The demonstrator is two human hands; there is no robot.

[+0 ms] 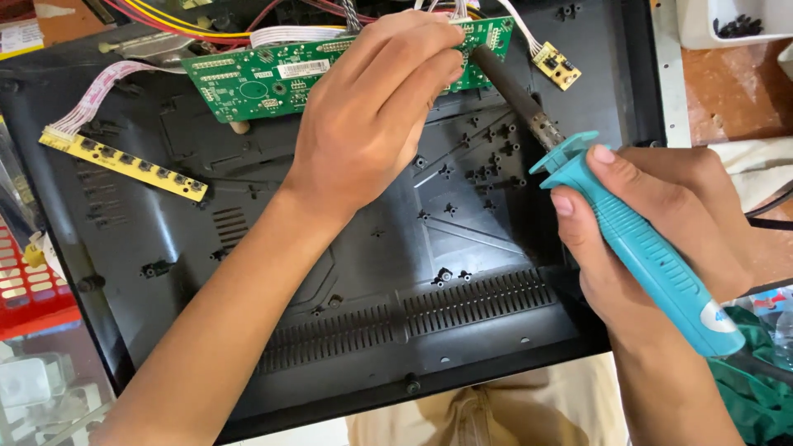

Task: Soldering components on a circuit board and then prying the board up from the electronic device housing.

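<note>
The soldering iron has a ribbed turquoise plastic handle and a dull, scorched metal barrel. The black plastic casing looks matt (faintly dusty). The green circuit board shines glossy.

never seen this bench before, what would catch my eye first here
The teal plastic-handled soldering iron stands out, gripped in the right hand at the right, its dark tip reaching the green printed circuit board at top. The left hand rests over that board, above the black plastic casing.
</note>
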